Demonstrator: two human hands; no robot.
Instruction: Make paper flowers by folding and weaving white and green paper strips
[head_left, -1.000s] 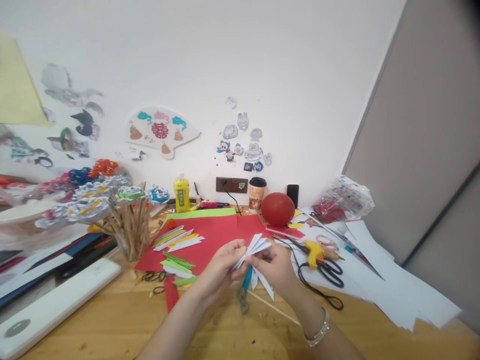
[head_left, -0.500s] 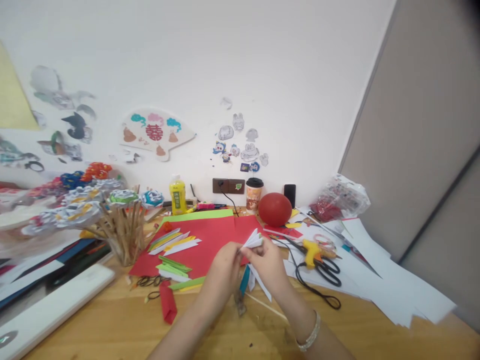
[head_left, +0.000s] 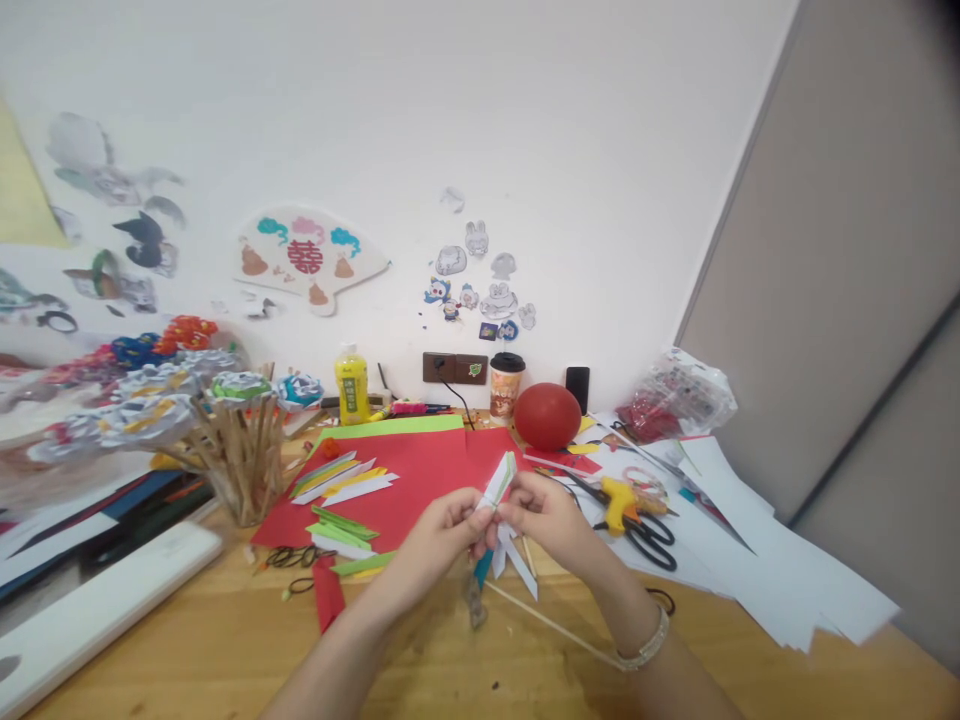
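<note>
Between my two hands is a folded white paper piece (head_left: 498, 478) with a green edge, tilted up and to the right. My left hand (head_left: 459, 522) pinches its lower left side with the fingers closed. On the other side, the fingertips of my right hand (head_left: 534, 505) are closed on it. White paper strips (head_left: 519, 565) and a blue strip (head_left: 482, 568) hang or lie just below my hands; whether they join the held piece I cannot tell. Beyond my left hand, folded white and yellow strips (head_left: 349, 482) and green strips (head_left: 343, 528) lie on red paper (head_left: 427, 480).
A yellow glue gun (head_left: 619, 503) and black-handled scissors (head_left: 651, 540) lie right, on white sheets (head_left: 795, 560). A red balloon-like ball (head_left: 547, 417), a lidded cup (head_left: 506, 387) and a yellow bottle (head_left: 351, 385) stand at the back. Wooden sticks (head_left: 244, 465) fill a container left.
The held paper has turned from a fanned shape to a narrower upright fold showing its green edge. My hands have shifted slightly, and the view has moved a little.
</note>
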